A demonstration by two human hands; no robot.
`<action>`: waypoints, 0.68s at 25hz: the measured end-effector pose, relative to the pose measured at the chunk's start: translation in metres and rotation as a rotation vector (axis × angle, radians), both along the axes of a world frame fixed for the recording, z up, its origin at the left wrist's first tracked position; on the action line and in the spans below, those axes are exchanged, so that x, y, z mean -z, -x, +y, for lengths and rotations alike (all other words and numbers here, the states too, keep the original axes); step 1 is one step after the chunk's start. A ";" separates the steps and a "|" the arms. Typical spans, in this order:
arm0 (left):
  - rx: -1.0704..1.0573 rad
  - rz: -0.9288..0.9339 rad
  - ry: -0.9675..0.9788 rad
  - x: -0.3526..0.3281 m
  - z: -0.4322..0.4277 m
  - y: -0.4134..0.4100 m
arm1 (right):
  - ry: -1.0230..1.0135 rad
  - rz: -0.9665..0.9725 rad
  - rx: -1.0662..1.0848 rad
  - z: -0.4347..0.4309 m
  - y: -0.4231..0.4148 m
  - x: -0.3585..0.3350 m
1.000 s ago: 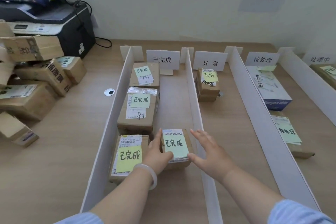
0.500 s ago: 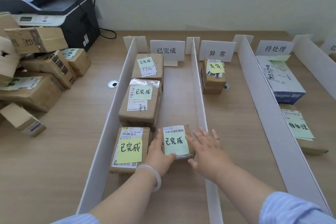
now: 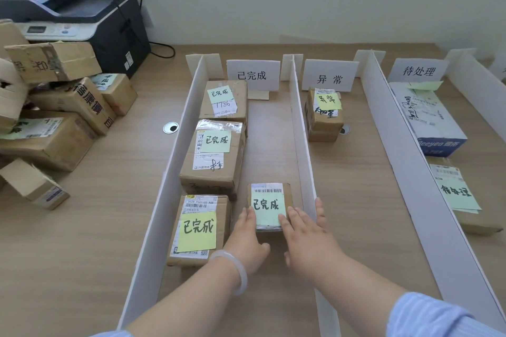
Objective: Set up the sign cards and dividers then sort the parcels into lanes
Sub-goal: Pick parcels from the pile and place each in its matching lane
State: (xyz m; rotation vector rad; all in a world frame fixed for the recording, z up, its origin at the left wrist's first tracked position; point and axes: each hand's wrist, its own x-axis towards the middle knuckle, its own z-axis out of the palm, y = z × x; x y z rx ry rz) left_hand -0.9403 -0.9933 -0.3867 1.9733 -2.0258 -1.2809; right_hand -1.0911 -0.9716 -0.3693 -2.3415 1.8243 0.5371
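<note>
- Left hand, a pale bangle on its wrist, presses straight fingers against the left side of a small parcel
- Right hand lies flat and relaxed on the parcel's near right corner, one finger past the white divider
- The parcel sits on the table in the leftmost lane, in front of a sign card, beside a row of larger parcels
- Loose boxes are piled far left, by a printer

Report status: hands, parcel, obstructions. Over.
Left hand flat at left edge of small parcel, right hand flat on top. Parcel in 已完成 lane, beside divider. Nothing blocking ahead.
</note>
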 end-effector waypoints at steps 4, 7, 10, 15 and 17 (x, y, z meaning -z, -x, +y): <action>0.042 -0.055 0.026 -0.005 -0.034 0.003 | 0.036 0.014 -0.005 -0.033 0.001 -0.002; 0.049 -0.045 0.039 -0.004 -0.066 0.005 | 0.029 0.032 0.016 -0.066 0.002 -0.006; 0.053 -0.001 0.050 -0.002 -0.103 0.008 | 0.016 0.044 0.047 -0.100 0.004 -0.008; 0.028 0.033 0.064 0.004 -0.146 0.015 | 0.044 -0.027 0.093 -0.141 0.006 0.006; 0.010 0.052 0.071 0.007 -0.152 0.018 | 0.063 -0.054 0.116 -0.148 0.004 0.008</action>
